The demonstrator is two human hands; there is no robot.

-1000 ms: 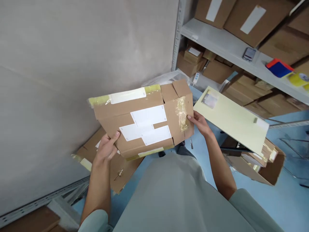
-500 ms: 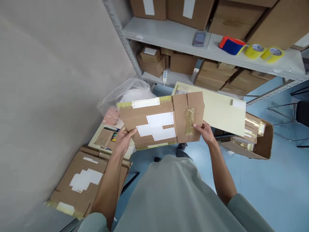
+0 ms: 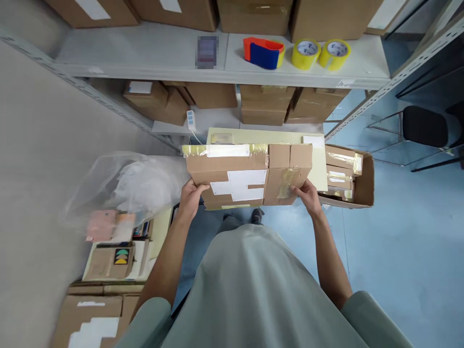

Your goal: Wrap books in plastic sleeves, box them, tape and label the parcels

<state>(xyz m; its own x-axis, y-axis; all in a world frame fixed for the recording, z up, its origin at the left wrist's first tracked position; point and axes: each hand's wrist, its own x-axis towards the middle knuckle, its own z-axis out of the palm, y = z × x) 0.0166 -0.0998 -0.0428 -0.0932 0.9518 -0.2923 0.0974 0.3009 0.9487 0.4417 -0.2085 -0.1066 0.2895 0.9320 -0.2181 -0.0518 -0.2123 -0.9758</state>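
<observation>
1. Cardboard piece (image 3: 220, 166): centre of frame, labelled and taped, up in front of the pale counter (image 3: 321, 166).
2. Our left hand (image 3: 189, 199) grasps its lower left edge, thumb on the near face. Our right hand (image 3: 309, 197) grasps the lower right, thumb by the tape patch. Far-side fingers mostly hidden; can't tell how firm the grip is.
3. Likeliest trouble: folding at the vertical crease right of centre. We hold only the two ends, so uneven pressure could buckle it.
4. Both grips sit low, so the top edge could tip away from us if our thumbs ease off.
5. Shiny tape along the top could snag or lift if rubbed on the counter edge.
6. Cardboard hides part of the counter. Lowering it blind could bump the small clear packet (image 3: 222, 138) behind.
7. Swinging right, we could clip the open carton (image 3: 365, 186) and jostle the packed boxes (image 3: 340, 175) inside.
8. Swinging left, a corner could catch the thin plastic bag (image 3: 155, 186).
9. White cord (image 3: 196, 137) runs near the upper left corner; a careless lift could hook it.
</observation>
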